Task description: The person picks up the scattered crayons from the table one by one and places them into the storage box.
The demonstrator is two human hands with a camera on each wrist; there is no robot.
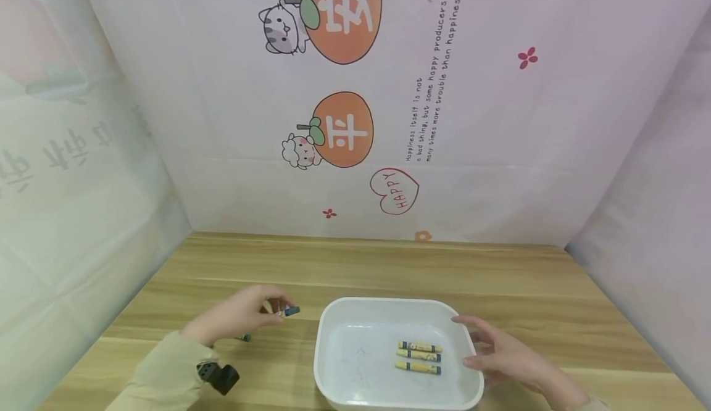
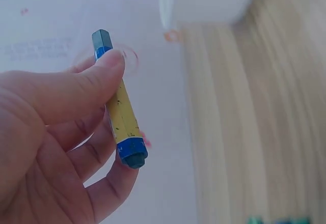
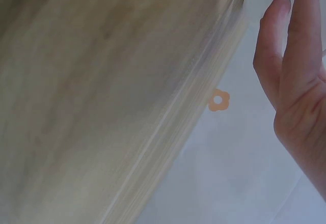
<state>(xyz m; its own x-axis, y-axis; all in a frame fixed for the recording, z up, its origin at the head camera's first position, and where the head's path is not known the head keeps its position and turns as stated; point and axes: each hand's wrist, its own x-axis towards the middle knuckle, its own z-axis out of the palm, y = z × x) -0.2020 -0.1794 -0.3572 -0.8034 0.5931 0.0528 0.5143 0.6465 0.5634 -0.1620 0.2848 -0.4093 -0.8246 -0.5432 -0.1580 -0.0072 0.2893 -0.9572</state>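
My left hand (image 1: 260, 306) is held left of a white plastic basin (image 1: 390, 303) and pinches a crayon (image 2: 125, 113) between thumb and fingers. This crayon has a yellow wrapper, blue bands and dark teal ends. On the basin's right side, my right hand (image 1: 511, 357) holds the rim, its thumb lapping over the edge and its index fingertip on the rim farther back. Inside the basin lie three yellow crayons (image 1: 418, 357) with dark blue bands, side by side. The right wrist view shows part of the right hand, fingers fairly straight, without the basin.
A green-ended crayon (image 1: 244, 337) lies on the wooden table (image 1: 378, 263), partly hidden under the left forearm. Green ends (image 2: 280, 221) peek in at the bottom of the left wrist view. A printed white cloth (image 1: 478, 152) hangs behind the table and along both sides.
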